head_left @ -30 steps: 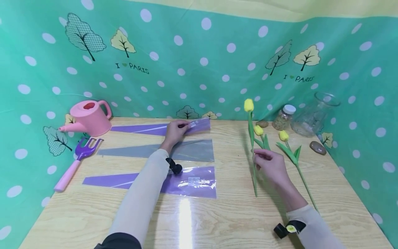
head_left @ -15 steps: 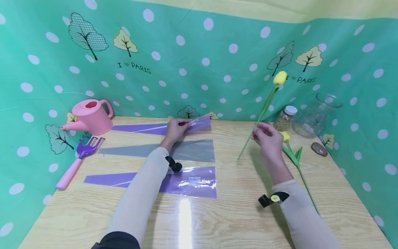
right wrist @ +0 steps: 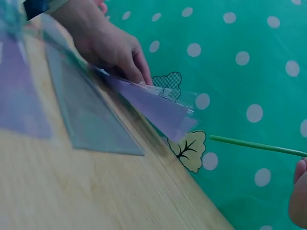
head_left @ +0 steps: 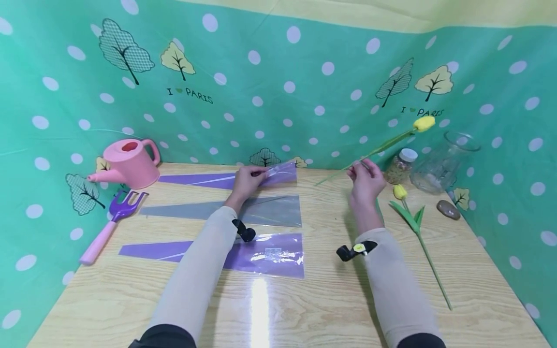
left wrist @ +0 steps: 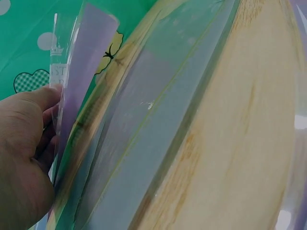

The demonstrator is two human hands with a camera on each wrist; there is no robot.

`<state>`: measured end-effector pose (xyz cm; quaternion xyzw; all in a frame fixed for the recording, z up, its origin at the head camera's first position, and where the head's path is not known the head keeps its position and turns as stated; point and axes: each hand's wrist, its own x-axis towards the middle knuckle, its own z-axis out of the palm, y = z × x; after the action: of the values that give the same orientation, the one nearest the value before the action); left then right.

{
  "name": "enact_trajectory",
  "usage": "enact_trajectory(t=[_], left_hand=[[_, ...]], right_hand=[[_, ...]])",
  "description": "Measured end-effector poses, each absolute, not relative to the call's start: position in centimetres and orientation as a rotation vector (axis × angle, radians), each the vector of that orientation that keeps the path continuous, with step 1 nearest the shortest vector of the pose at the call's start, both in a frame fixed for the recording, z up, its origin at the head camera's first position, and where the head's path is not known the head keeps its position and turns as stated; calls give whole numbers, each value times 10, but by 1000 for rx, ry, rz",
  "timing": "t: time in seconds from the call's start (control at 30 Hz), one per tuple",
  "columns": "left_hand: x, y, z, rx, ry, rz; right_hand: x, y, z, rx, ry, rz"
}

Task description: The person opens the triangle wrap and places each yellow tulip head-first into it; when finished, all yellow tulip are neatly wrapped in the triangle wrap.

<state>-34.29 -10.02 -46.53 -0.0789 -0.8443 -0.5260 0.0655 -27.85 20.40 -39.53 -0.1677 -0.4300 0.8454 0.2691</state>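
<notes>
My left hand (head_left: 246, 184) pinches the wide end of the far purple flower sleeve (head_left: 282, 173) at the table's back. In the left wrist view the clear, printed edge of that sleeve (left wrist: 86, 52) is raised between thumb and fingers. My right hand (head_left: 366, 182) pinches a yellow tulip (head_left: 393, 141) by its stem, above the table. The tulip leans with its bloom up to the right, and its stem end points left toward the sleeve's mouth. The right wrist view shows that stem end (right wrist: 254, 143) apart from the sleeve's opening.
A grey sleeve (head_left: 274, 212) and another purple sleeve (head_left: 283, 256) lie nearer. At left stand a pink watering can (head_left: 132, 166) and a hand fork (head_left: 110, 222). At right are another tulip (head_left: 411, 220), a pebble jar (head_left: 399, 166), a glass vase (head_left: 435, 174) and a stone (head_left: 448, 210).
My right hand has moved up and left with the tulip, which has swung from upright to a slant with the stem toward the sleeve. The left hand stays on the sleeve.
</notes>
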Motion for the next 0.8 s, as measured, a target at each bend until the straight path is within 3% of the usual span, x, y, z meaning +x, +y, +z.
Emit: enact_trajectory(t=[0.37,0.8], left_hand=[[-342,-99,-467,-245,-2541,-1595],[-340,-99,-467,-235,-2529,-1637]], right_hand=[[-309,171,-414,-701,-988,2278],[-313,110,-438,-872,-1021,2347]])
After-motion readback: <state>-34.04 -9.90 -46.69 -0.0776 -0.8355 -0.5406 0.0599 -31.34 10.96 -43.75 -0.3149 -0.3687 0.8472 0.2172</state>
